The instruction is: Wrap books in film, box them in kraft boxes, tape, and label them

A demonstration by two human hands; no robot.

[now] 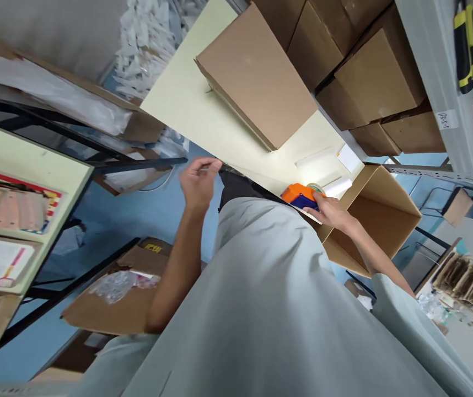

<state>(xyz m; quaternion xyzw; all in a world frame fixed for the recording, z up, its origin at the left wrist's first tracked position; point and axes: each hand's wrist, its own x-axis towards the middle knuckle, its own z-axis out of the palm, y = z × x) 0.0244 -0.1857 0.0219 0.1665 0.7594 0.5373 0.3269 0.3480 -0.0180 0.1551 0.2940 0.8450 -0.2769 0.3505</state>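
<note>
My right hand (331, 212) is wrapped round an orange and blue tape dispenser (298, 194) at the near edge of the cream table (178, 96). Part of a tape roll shows behind the dispenser. Out to the left, just off the table edge, my left hand (199, 181) is closed in a pinch. A faint strip of clear tape (247, 172) seems to run from its fingertips along the edge towards the dispenser. A closed brown cardboard box (257, 77) lies on the table beyond both hands.
An open cardboard box (379, 215) stands right of the table. Stacked cartons (377, 77) fill the metal shelf (430, 71), where yellow-black cutters (466, 49) hang. White rolls (338, 186) lie near the dispenser. Left are another table (69, 182) and an open carton (96, 300) with plastic wrap.
</note>
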